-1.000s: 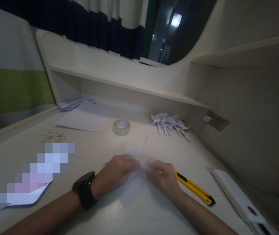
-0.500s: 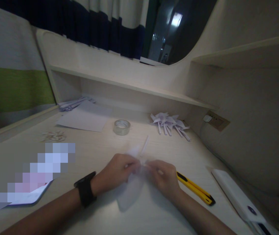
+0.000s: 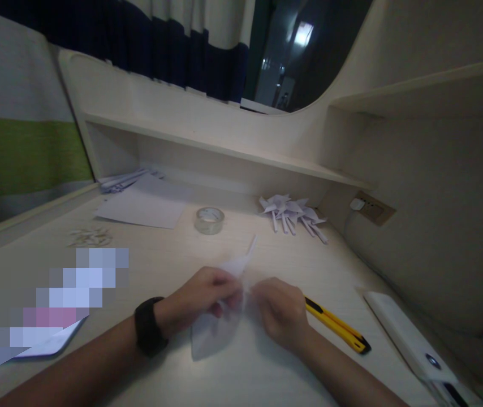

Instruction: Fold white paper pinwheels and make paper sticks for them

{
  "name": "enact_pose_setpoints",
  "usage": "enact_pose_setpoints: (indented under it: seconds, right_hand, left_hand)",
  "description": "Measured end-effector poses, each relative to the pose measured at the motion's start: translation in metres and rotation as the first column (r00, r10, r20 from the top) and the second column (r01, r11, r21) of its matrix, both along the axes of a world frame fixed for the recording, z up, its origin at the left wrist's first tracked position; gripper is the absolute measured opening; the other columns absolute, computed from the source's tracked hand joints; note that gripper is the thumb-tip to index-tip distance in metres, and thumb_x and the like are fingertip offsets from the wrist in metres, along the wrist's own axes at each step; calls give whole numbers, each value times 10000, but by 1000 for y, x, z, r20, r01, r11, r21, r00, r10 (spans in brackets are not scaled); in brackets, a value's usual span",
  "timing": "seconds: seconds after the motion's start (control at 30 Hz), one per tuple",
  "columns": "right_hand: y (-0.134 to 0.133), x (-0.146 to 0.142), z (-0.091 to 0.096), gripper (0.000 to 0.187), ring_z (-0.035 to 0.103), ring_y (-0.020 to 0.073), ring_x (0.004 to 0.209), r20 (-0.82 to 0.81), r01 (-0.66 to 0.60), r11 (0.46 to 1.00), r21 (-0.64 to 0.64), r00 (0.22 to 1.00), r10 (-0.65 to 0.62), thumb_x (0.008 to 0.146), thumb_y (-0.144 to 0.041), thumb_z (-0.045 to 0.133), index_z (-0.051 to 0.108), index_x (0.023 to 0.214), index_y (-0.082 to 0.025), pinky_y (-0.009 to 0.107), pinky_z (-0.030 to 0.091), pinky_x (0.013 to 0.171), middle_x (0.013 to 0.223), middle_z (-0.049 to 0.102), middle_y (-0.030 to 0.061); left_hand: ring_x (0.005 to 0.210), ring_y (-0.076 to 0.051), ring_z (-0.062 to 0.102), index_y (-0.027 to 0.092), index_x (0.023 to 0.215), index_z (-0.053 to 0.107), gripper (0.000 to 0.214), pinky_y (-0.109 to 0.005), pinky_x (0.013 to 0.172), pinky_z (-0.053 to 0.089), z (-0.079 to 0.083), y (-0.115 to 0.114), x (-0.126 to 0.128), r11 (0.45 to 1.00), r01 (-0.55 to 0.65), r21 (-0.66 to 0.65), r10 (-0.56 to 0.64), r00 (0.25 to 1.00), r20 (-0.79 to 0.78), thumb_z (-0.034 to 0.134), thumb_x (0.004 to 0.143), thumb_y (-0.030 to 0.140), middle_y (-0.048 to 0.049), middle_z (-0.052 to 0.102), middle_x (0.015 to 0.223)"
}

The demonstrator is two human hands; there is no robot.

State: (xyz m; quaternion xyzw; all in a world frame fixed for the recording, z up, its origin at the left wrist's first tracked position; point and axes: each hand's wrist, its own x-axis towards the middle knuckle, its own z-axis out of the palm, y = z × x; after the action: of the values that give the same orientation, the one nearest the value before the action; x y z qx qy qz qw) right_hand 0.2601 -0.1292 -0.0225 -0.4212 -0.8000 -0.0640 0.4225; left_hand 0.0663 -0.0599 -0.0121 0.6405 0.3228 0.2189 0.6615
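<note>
My left hand, with a black watch on its wrist, pinches a cut sheet of white paper above the desk. Part of the paper hangs below the fingers and a pointed flap rises beyond them. Behind that flap a thin white paper stick pokes out. Facing it from the right, my right hand has its fingers closed close to the paper's right edge; what they hold is blurred and too small to make out. A yellow utility knife lies just right of my right hand.
On the desk are a clear tape roll, several paper pinwheels, white paper sheets, rolled paper sticks and a pile of small pale pieces. A partly pixelated phone lies left, a long white case right.
My right hand's fingertips have drawn slightly apart from my left hand's. The paper has swung a little to the left and shows more clearly. The view has shifted slightly.
</note>
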Motion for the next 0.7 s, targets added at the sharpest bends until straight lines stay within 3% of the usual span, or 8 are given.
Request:
enact_pose_setpoints:
  seconds: [0.23, 0.37, 0.5, 0.7]
  right_hand:
    - [0, -1, -5, 146, 605, 181, 674, 35, -47, 998, 40, 998, 45, 779, -98, 538, 654, 846, -157, 301, 476, 601, 783, 673, 87]
    - [1, -4, 4, 40, 571, 163, 659, -111, -45, 992, -120, 993, 32, 802, -164, 606, 638, 825, -169, 288, 454, 600, 741, 641, 56]
    - [4, -3, 12, 132, 547, 159, 673, -224, -116, 960, -254, 973, 58, 779, -274, 689, 649, 869, -187, 276, 440, 584, 759, 622, 41]
    - [5, -3, 11, 58, 567, 162, 723, -184, -165, 972, -168, 974, 133, 799, -189, 651, 641, 856, -179, 289, 451, 647, 773, 637, 45]
  left_hand:
    - [501, -98, 497, 114, 684, 612, 370, -191, 421, 364, -3, -1, 3, 1000, 16, 26, -16, 999, -29, 595, 766, 475, -12, 561, 614]
    - [517, -104, 507, 128, 677, 611, 354, -192, 426, 370, 0, -1, 2, 998, 49, 50, -49, 999, -7, 581, 777, 466, -11, 571, 618]
    - [529, -109, 512, 137, 713, 624, 310, -188, 420, 375, 0, 1, 0, 995, 86, 58, -86, 996, -5, 583, 775, 438, -4, 579, 629]
    - [474, -88, 471, 138, 716, 618, 283, -171, 389, 365, 2, 3, 0, 984, 140, 107, -134, 989, -56, 550, 795, 401, 13, 547, 591]
